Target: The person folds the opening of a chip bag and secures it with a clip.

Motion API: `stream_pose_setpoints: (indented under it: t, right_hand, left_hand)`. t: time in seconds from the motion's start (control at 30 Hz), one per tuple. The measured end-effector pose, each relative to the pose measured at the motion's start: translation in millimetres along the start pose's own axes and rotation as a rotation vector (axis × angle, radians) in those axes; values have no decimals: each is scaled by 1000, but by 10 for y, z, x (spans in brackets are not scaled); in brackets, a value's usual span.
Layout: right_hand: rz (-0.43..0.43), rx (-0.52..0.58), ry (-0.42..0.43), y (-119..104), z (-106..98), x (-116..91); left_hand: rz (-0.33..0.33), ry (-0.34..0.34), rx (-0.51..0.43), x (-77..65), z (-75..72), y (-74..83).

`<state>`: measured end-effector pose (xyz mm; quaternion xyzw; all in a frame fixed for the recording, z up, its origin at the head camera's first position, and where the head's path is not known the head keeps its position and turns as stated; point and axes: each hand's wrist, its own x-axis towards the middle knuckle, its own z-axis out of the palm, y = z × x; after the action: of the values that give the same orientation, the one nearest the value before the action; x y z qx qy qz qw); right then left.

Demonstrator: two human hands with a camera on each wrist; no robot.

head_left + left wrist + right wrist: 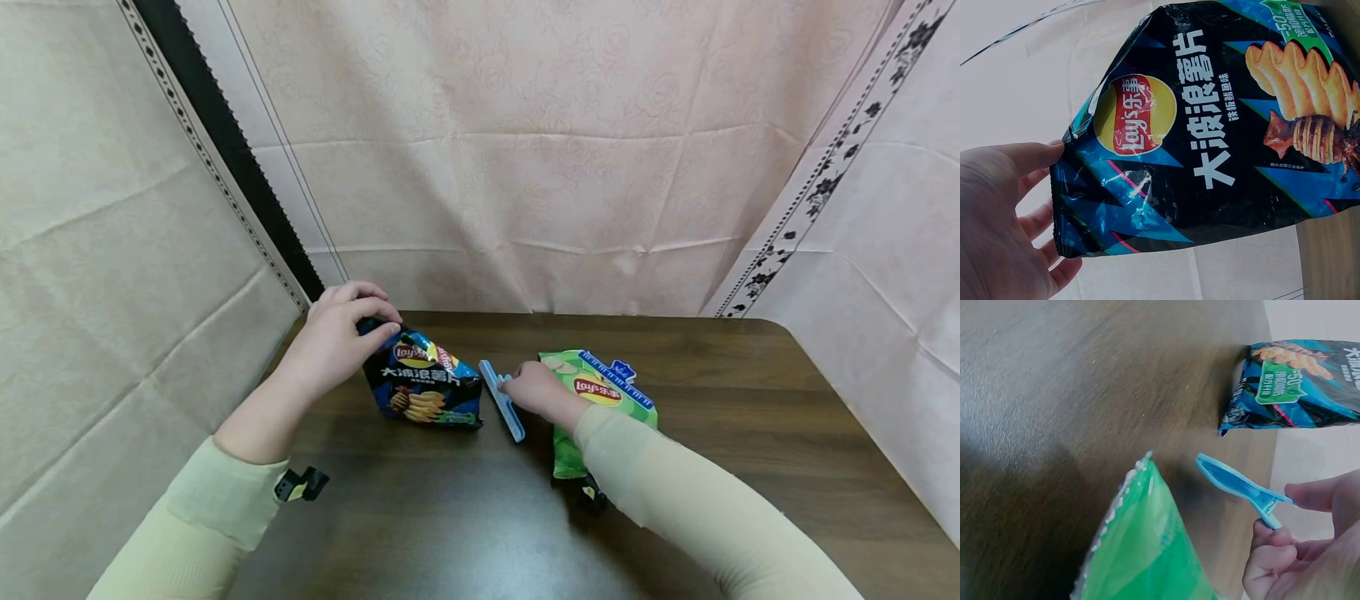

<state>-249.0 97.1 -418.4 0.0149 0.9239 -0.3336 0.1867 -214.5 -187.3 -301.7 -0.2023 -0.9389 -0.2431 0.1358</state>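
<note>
My left hand (337,346) pinches the top edge of a black and blue Lay's chip bag (423,387), which stands tilted on the table; thumb in front and fingers behind show in the left wrist view. Between thumb and fingers, my right hand (1304,556) holds a light blue bag clip (1229,478) by one end. The clip's jaws are spread apart in the right wrist view. It is just right of the black bag, not touching it. Partly behind the right wrist lies a green Lay's bag (566,367), with a darker blue clip (618,381) across its top.
A brown wooden table (420,517) lies under everything. Pale patterned cloth (525,167) hangs behind it and on both sides. Small black wrist devices sit at both cuffs, the left device (302,484) beside the left sleeve.
</note>
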Motion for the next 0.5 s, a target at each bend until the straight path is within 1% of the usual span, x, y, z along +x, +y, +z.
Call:
stream_pose_setpoints:
  t: [0.23, 0.5]
  right_hand:
    - [-20, 78, 75, -61, -46, -84]
    - [-126, 178, 168, -73, -181, -228]
  left_hand:
    - [3, -1, 0, -6, -8, -11]
    - [7, -3, 3, -6, -12, -11]
